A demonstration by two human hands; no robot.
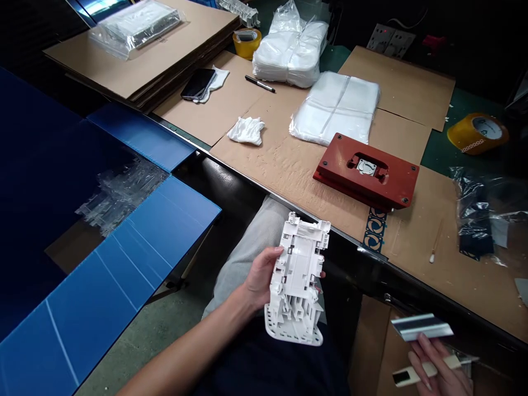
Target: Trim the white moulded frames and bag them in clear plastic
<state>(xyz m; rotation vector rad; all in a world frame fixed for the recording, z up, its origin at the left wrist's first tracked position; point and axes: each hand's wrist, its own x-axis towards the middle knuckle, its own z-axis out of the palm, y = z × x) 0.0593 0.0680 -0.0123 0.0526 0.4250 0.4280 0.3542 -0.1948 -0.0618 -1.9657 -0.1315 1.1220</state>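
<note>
My left hand (262, 278) is wrapped round a white moulded plastic frame (303, 264), held upright above my lap with its ribbed, clip-edged side facing me. At the lower right, my right hand (439, 366) grips two things. Between the fingertips is a flat, shiny silver strip (423, 326) with a dark band. Lower in the same hand lies a tool with a cream handle (412, 375) and a thin pointed end; its exact kind does not show. Nearest on the table sits a red block fixture (350, 179) with a small metal part (366, 167) in its recess.
A blue box (152, 242) with clear plastic pieces stands left. Cardboard (144, 77) is stacked behind it. Plastic-wrapped white packs (336, 107), a phone (198, 84), a pen (259, 83), tape (478, 133), a cotton swab (436, 242) and plastic bags (503, 198) lie on the table.
</note>
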